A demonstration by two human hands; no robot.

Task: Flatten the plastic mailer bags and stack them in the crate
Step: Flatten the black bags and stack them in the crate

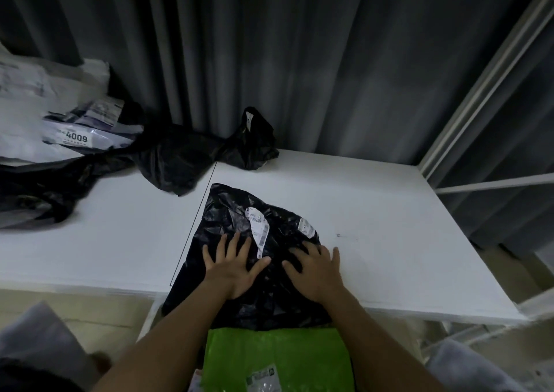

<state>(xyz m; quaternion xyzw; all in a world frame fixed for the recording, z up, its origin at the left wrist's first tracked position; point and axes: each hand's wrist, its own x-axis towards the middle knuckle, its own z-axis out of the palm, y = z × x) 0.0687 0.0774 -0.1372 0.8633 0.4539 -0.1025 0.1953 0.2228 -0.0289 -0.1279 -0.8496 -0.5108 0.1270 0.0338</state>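
**Desk:** What does the frame show?

**Photographer:** A person presses a crumpled black plastic mailer bag [239, 220] flat on a white table [389, 211], the left hand [233, 267] and the right hand [316, 271] both laid on it with fingers spread and straight, gripping nothing. The bag's near edge hangs over the table edge.

**Desk:** How far along?

**Photographer:** Early, by the look of it. A bright green flat plastic mailer [278, 358] lies below, possibly in the crate, though no crate wall is visible. Unflattened black bags [180, 157] and white labelled mailers [45, 106] crowd the far left, waiting.
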